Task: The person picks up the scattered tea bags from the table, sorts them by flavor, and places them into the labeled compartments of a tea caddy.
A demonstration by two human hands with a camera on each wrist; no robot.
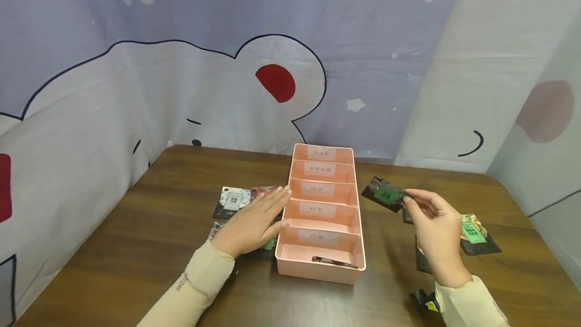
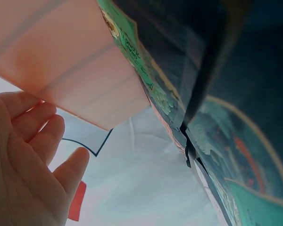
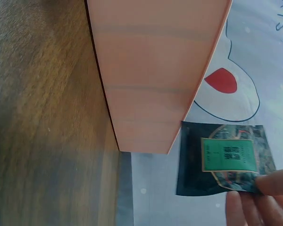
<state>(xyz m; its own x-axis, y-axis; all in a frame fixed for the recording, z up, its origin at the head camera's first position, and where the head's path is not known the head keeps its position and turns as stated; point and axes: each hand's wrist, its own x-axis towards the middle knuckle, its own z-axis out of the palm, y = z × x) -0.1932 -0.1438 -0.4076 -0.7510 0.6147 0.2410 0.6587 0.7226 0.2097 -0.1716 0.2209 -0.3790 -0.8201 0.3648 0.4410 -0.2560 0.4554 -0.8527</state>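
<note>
A dark tea bag sachet (image 1: 385, 194) with a green label is pinched by its near corner between the thumb and fingers of my right hand (image 1: 436, 231), raised to the right of the pink divided box (image 1: 321, 266). The same sachet (image 3: 226, 157) faces the right wrist view, its label plainly visible. My left hand (image 1: 254, 221) lies along the box's left rim with fingers extended, and in the left wrist view its fingertips (image 2: 47, 110) are right at that rim. One sachet (image 1: 334, 262) stands in the front compartment. Labels with Chinese writing mark the compartments.
Several tea sachets lie left of the box, including a white-patterned one (image 1: 233, 201), partly hidden by my left hand. More lie to the right, among them a green-labelled sachet (image 1: 476, 236). A small black object (image 1: 425, 301) sits by my right sleeve. A patterned curtain (image 1: 363, 64) hangs behind the table.
</note>
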